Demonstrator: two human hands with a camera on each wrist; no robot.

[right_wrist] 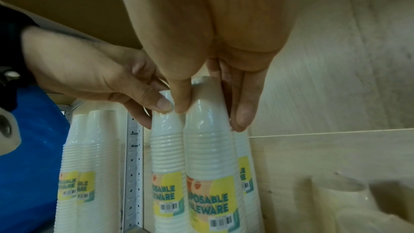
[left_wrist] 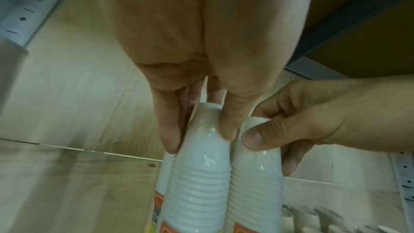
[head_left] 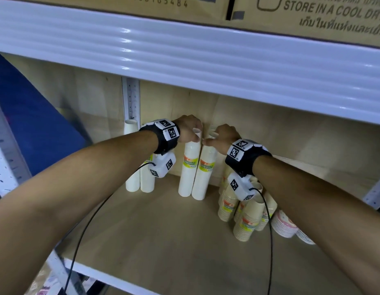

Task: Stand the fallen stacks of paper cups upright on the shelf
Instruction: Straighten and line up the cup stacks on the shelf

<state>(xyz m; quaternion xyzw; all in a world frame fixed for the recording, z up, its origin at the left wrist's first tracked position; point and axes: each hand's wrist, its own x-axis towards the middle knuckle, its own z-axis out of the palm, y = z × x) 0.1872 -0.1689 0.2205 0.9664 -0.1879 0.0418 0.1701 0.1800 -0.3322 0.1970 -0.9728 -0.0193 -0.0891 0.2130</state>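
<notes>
I pinch the tops of two wrapped white cup stacks near the back of the wooden shelf (head_left: 155, 241), my left hand (head_left: 188, 129) in a narrow grip on the left stack (head_left: 188, 167), my right hand (head_left: 222, 138) likewise on the right stack (head_left: 204, 173). To finish well, I judge each base should sit flat before I let go. Both stand nearly upright, touching, tops tilted together, in glossy film with yellow labels. Tan stacks (head_left: 246, 218) cluster at right.
</notes>
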